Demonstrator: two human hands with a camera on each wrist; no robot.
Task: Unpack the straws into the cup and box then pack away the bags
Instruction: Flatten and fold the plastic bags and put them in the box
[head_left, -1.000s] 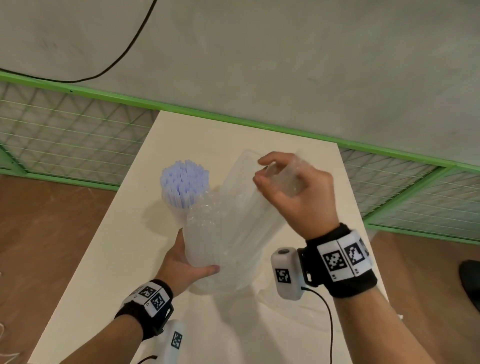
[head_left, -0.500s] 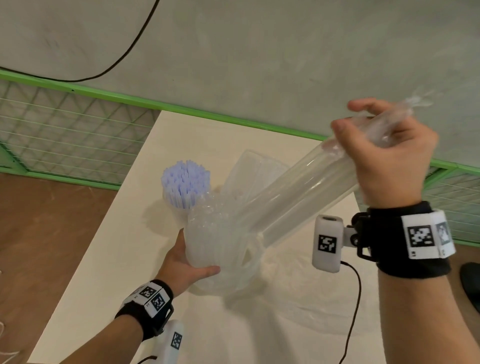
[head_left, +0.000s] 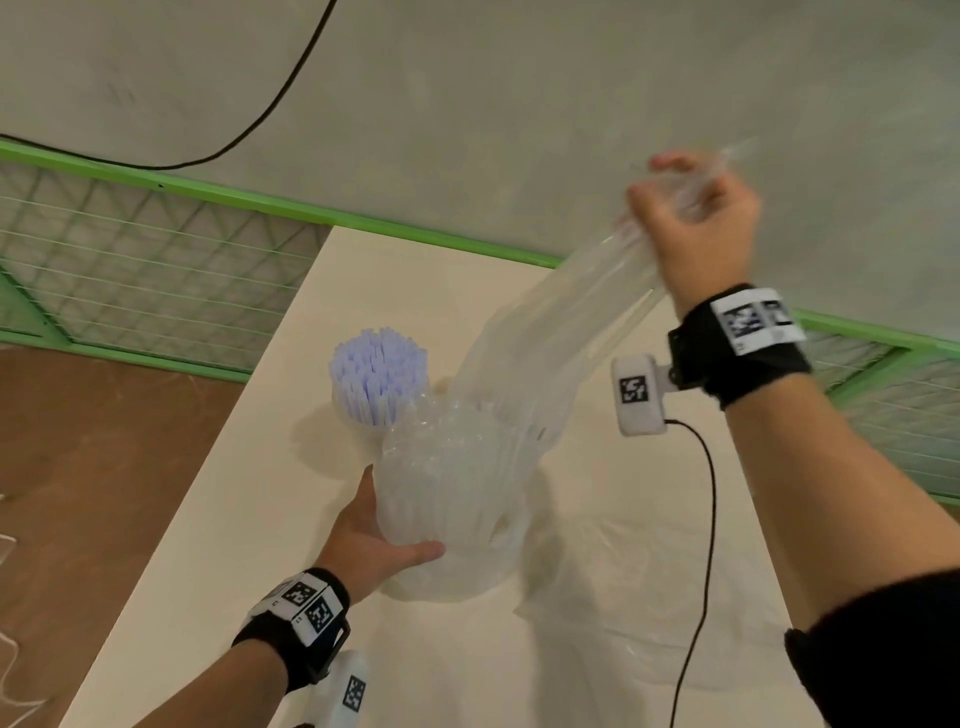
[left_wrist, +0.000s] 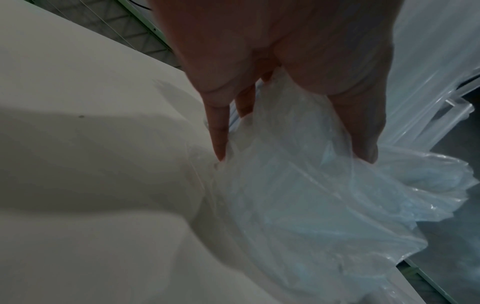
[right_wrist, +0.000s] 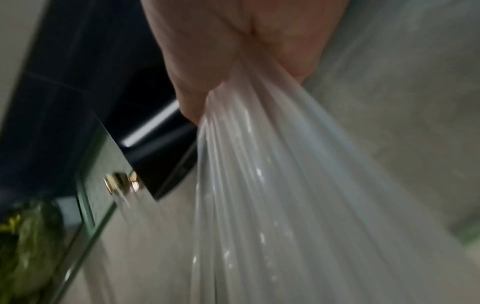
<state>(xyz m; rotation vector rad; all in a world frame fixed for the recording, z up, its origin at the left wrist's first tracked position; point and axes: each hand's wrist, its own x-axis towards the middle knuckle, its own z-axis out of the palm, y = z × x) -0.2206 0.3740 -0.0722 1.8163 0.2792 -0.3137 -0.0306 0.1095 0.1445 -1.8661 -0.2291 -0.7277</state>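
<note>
Step in hand: drawing the clear bag (head_left: 566, 332) up and off the bundle of clear straws (head_left: 447, 467), judged from the taut plastic.
Right hand (head_left: 696, 228): raised high at far right, fist closed round the gathered top of the bag; plastic fans out in stretched pleats below the fist in the right wrist view.
Left hand (head_left: 374, 540): at the near side of the bundle, thumb and fingers wrapped round its lower part, bracing it upright on the table (head_left: 218, 519).
Bundle location: mid-table, just near and right of the cup of purple straws (head_left: 376, 376); container under the clear straws not discernible.
Technique: best to pull along the straws' axis, not sideways; firm hold low down so the straws stay behind; slow enough that none ride up inside the film.
Risk: bag leans right while the bundle stands upright, so a sideways tug could tip it into the cup.
Surroundings: loose plastic film (head_left: 623, 582) spread at near right; cable (head_left: 701, 545) from the right wrist camera hanging across it; green mesh fence (head_left: 130, 280) beyond the far edge.
Obstruction: film and cable lie close to the bundle's base, likely to snag when the bag is set down.
</note>
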